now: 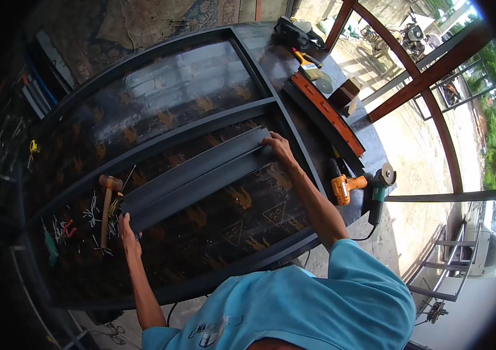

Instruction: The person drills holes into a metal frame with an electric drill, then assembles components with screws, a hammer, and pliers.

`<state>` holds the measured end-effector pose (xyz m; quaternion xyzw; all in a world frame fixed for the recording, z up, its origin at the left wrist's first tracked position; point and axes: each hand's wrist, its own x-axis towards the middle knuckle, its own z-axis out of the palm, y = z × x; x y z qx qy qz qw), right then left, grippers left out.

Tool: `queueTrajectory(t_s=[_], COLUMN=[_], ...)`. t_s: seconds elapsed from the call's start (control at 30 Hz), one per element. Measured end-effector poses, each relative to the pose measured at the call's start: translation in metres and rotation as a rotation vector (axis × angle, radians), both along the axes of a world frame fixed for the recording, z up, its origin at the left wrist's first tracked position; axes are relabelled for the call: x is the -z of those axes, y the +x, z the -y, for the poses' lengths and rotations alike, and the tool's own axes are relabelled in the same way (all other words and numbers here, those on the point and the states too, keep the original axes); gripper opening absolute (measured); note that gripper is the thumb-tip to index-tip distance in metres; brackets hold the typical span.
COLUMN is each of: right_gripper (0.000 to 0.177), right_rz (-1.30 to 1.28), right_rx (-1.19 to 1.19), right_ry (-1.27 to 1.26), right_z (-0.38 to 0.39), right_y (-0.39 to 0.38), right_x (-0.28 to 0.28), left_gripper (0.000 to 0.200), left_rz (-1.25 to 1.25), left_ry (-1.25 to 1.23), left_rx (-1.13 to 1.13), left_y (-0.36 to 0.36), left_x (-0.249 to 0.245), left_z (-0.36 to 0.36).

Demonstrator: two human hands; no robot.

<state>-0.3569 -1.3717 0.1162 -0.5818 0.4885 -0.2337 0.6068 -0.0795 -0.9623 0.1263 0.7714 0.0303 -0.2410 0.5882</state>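
Observation:
A long dark grey metal channel (195,178) with a lengthwise groove lies slantwise over the dark patterned board. My left hand (128,233) is closed round its left end, thumb on the top face. At the opposite end, my right hand (277,147) grips the corner, its fingers bent over the edge. A dark metal frame (213,114) with a crossbar surrounds the board, and the channel sits within its nearer section. Just left of my left hand lies a wooden-handled mallet (107,207), with loose rivets (92,210) scattered beside it.
An orange cordless drill (344,185) and an angle grinder (381,192) stand at the table's right edge. Beyond the frame lie a red-orange bar (328,111) and a paintbrush (311,69). Red-handled pliers (67,227) and a yellow tape measure (33,146) are at left.

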Motion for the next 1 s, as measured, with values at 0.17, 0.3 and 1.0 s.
queueTrajectory(t_s=[0.17, 0.3, 1.0], right_gripper=[0.069, 0.041, 0.073], right_rz=[0.185, 0.285, -0.117], right_rx=[0.247, 0.433, 0.261], right_ry=[0.06, 0.102, 0.262], right_z=[0.042, 0.138, 0.168], right_y=[-0.106, -0.222, -0.414], right_x=[-0.075, -0.063, 0.033], left_gripper=[0.042, 0.061, 0.07], left_rz=[0.137, 0.156, 0.11], left_ry=[-0.159, -0.24, 0.563], left_rx=[0.284, 0.524, 1.345], left_y=[-0.026, -0.063, -0.15], left_x=[-0.063, -0.102, -0.005], left_z=[0.111, 0.275, 0.779])
